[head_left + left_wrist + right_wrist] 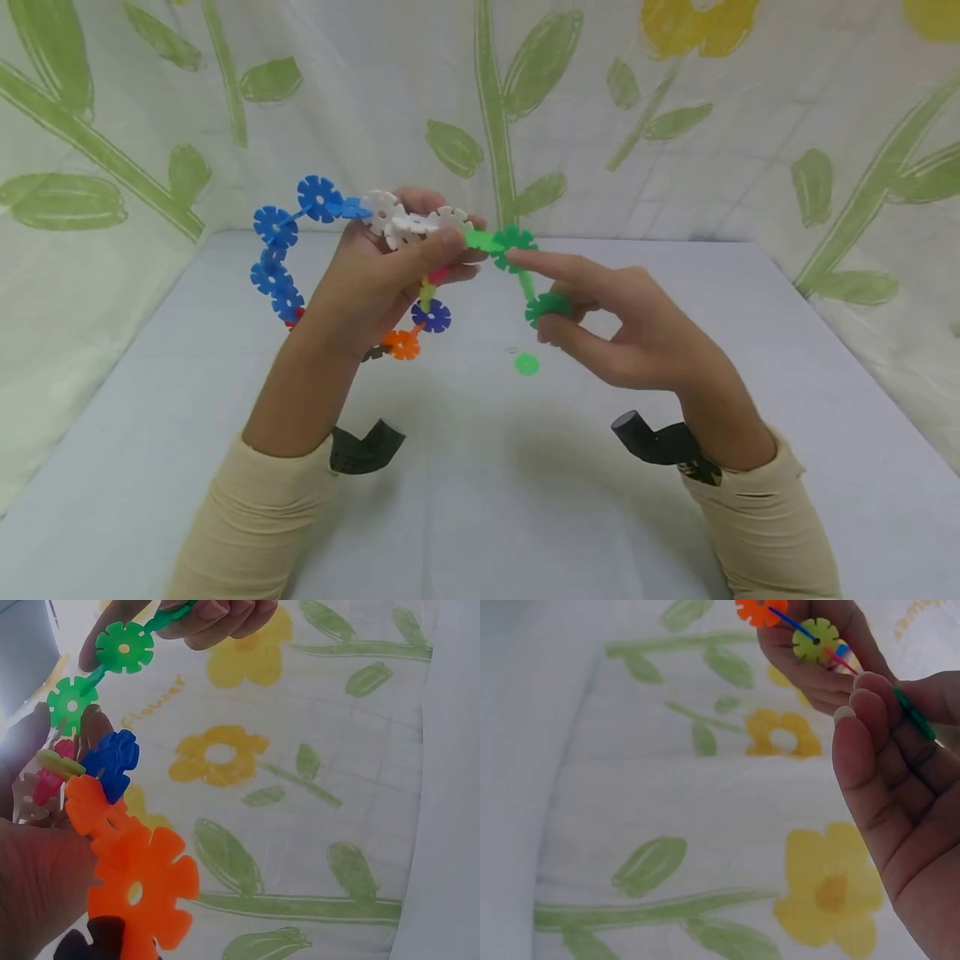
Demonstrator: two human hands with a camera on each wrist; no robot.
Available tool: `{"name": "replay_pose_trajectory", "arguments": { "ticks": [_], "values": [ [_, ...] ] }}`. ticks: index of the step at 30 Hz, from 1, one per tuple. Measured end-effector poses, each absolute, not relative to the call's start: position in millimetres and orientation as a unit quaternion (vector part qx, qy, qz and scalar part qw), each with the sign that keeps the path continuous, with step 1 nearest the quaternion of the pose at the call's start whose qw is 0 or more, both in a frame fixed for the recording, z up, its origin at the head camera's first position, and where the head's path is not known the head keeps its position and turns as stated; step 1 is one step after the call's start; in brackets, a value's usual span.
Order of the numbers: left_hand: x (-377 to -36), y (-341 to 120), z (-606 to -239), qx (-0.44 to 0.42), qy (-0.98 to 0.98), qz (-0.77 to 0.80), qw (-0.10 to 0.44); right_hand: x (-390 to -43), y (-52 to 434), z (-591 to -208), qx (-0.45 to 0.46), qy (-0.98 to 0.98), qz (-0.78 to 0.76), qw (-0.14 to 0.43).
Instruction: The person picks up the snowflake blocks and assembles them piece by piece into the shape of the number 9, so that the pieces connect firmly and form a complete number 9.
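Note:
My left hand [375, 283] grips the white section of a chain of interlocking snowflake discs [318, 198], held up above the table. Blue discs loop out on the left, while red, brown, orange [142, 892], dark blue [432, 317], yellow and pink ones run below the hand; the wrist partly hides the loop. Green discs [514, 248] extend from the white section toward the right. My right hand [637, 325] pinches the lowest green disc [547, 309] between thumb and fingers, its index finger touching the green disc above. In the right wrist view, that pinched disc [915, 714] appears edge-on.
A light green disc [527, 364] lies loose on the white table [480, 483] below the hands. Behind the table hangs a pale curtain [360, 100] with painted leaves and yellow flowers. Both wrists carry a black camera mount [367, 446].

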State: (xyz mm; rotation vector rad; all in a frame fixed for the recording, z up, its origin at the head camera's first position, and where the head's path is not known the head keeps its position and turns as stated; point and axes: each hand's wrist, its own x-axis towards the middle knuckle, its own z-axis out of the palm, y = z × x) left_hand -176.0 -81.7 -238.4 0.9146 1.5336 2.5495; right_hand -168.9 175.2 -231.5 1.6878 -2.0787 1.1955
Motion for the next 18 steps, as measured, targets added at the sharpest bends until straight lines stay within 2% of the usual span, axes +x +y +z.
{"name": "replay_pose_trajectory", "arguments": {
  "ticks": [6, 18],
  "values": [
    [-176.0, -81.7, -241.0, 0.291, 0.49, 0.822, 0.006, -167.6, 174.0, -233.1, 0.562, -0.72, 0.397, 0.093],
    [-177.7, -81.8, -240.8, 0.285, 0.496, 0.82, -0.001, -173.7, 174.8, -233.0, 0.573, -0.726, 0.359, 0.121]
  ]
}}
